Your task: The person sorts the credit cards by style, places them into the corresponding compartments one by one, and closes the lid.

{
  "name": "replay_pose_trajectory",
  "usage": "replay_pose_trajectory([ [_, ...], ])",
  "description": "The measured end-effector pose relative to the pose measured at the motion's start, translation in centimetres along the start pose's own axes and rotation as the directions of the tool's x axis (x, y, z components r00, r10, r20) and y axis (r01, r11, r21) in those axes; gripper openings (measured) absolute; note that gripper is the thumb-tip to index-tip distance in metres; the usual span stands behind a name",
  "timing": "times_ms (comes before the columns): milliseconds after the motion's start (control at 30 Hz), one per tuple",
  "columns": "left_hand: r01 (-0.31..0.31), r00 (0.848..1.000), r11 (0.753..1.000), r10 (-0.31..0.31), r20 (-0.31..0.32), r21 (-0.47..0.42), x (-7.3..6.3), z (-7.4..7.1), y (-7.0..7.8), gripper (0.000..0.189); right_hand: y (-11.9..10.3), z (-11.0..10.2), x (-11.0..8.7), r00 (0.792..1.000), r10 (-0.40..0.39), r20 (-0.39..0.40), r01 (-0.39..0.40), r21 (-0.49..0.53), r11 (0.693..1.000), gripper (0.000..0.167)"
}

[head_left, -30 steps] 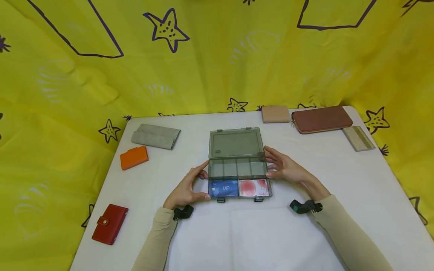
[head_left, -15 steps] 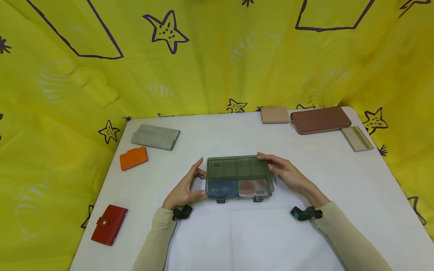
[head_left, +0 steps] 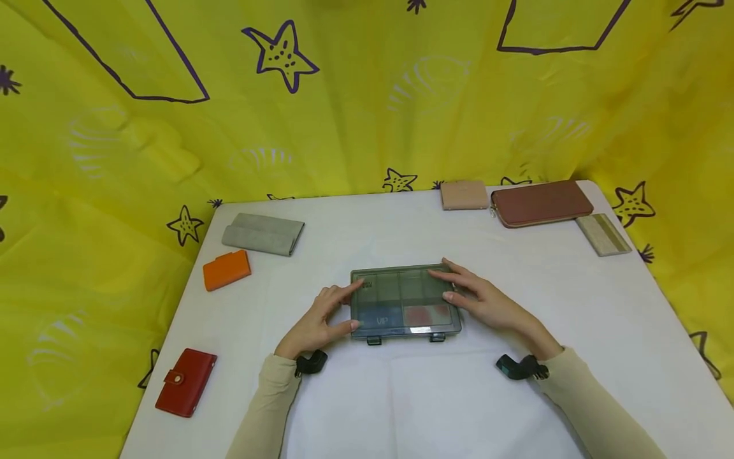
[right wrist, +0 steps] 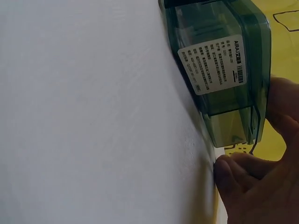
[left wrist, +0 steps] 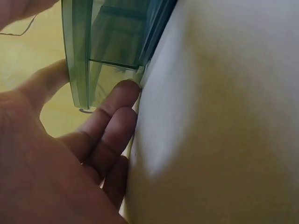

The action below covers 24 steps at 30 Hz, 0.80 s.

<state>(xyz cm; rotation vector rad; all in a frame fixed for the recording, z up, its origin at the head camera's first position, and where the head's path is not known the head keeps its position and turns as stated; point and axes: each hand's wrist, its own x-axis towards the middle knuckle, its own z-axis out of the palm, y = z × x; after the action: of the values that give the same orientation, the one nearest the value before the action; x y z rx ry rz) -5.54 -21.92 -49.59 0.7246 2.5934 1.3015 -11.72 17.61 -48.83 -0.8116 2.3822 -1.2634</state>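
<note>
A see-through grey-green plastic divided box (head_left: 395, 285) lies flat on the table with its lid down. Through the lid show a blue VIP card (head_left: 378, 317) at front left and a pink-and-white card (head_left: 417, 315) at front right. My left hand (head_left: 314, 324) touches the lid's left side with index finger and thumb; in the left wrist view its other fingers lie loosely bent by the box wall (left wrist: 114, 74). My right hand (head_left: 496, 306) rests fingertips and thumb on the lid's right part. A printed label (right wrist: 212, 65) shows on the box's end in the right wrist view.
On the left lie a grey wallet (head_left: 264, 234), an orange card holder (head_left: 227, 270) and a red snap wallet (head_left: 186, 382). Back right are a beige wallet (head_left: 464, 195), a brown zip wallet (head_left: 541, 203) and a striped card holder (head_left: 603, 234). A yellow cloth (head_left: 355, 127) hangs behind.
The lid, folded back a second ago, has swung toward me and down over the cards. My right fingers moved from the box's side onto the lid; my left index finger came onto it too.
</note>
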Motion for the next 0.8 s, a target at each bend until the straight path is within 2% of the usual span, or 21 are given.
replay_pose_trajectory([
  [100,0.040,0.999,0.999,-0.040,0.011,-0.026,0.0,0.2,0.2,0.076,-0.6,0.2,-0.5,1.000,-0.018,-0.016,0.018,-0.030,0.999,0.050],
  [167,0.065,0.998,0.997,-0.064,0.026,-0.049,0.0,0.3,0.4,0.070,-1.2,0.4,-0.9,0.999,-0.037,-0.003,0.037,-0.023,0.999,0.057],
  [300,0.074,0.996,0.995,-0.070,0.052,-0.067,-0.2,0.4,0.9,0.061,-2.6,0.9,-1.7,0.993,-0.098,0.058,0.100,-0.029,0.995,0.091],
  [400,0.055,0.997,0.997,-0.051,0.064,-0.057,-0.1,0.4,1.1,0.064,-3.1,1.4,-2.2,0.989,-0.131,0.074,0.137,-0.091,0.986,0.109],
  [567,0.047,0.996,0.997,-0.042,0.085,-0.057,-0.1,0.4,1.2,0.084,-2.9,2.5,-2.0,0.994,-0.112,0.016,0.113,-0.169,0.979,0.111],
  [667,0.050,0.995,0.998,-0.046,0.093,-0.033,-0.1,0.8,1.2,0.093,-2.6,3.2,-2.0,0.995,-0.104,-0.005,0.102,-0.173,0.980,0.111],
  [800,0.054,0.995,0.998,-0.052,0.086,-0.012,0.1,1.4,1.3,0.096,-2.4,3.6,-2.4,0.996,-0.087,0.012,0.088,-0.182,0.979,0.114],
])
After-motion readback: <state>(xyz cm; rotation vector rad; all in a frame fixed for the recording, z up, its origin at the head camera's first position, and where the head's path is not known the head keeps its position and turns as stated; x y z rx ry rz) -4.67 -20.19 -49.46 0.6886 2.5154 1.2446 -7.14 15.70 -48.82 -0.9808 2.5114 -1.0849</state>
